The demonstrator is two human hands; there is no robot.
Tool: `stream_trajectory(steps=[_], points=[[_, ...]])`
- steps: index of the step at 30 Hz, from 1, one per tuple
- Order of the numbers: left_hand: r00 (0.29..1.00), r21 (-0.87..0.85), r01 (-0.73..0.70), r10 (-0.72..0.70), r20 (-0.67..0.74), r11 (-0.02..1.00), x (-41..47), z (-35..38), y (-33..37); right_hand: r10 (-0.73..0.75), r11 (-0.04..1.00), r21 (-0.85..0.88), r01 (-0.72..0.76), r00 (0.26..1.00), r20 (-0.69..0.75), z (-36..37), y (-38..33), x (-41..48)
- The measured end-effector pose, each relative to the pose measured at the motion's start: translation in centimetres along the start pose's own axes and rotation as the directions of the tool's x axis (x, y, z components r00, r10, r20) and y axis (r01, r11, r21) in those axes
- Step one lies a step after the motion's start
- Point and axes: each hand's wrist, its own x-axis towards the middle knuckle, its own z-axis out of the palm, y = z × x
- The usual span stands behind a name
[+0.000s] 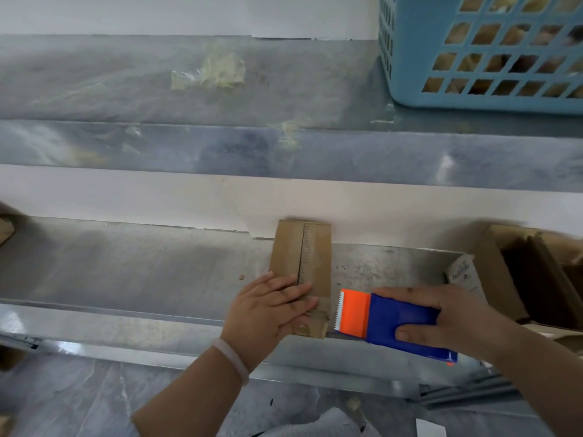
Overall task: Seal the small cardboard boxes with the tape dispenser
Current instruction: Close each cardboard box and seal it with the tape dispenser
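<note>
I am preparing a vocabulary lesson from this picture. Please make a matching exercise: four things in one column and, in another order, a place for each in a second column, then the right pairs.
Things
1. small brown cardboard box
2. blue and orange plastic tape dispenser
3. light blue plastic basket with square holes
4. pale round bracelet

Places
A. on the upper shelf, far right
B. around the left wrist
C. on the lower metal shelf, near end under the left hand
D. gripped by the right hand, right of the box

Pairs: 1-C, 2-D, 3-A, 4-B
</note>
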Motion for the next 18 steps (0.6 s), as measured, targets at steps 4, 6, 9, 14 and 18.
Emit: stream_trajectory(steps=[4,6,9,14,18], points=[[1.000,-0.017,0.012,-0.012,-0.022,1.000,0.1,-0.2,0.2,0.046,0.999,0.026,-0.047,0.999,0.023,-1.9,0.8,-1.5],[0.999,-0.017,0.011,-0.011,-0.037,1.000,0.2,-0.2,0.2,0.079,0.996,0.027,-0.080,0.996,0.040,-2.6,1.0,-2.0],[0.999,-0.031,0.021,-0.022,-0.049,0.999,0.1,0.0,0.3,0.150,0.981,-0.131,-0.144,0.988,0.042,-2.2,0.4,-1.9],[0.998,-0.034,0.007,-0.009,-0.058,0.999,0.1,0.0,0.4,0.136,0.794,-0.578,-0.187,0.982,-0.130,2.2,-0.8,-0.5],[0.998,-0.036,0.024,-0.026,-0.061,0.999,0.0,0.0,0.5,0.142,0.678,-0.710,-0.188,0.982,-0.125,4.6,-0.6,-0.2]])
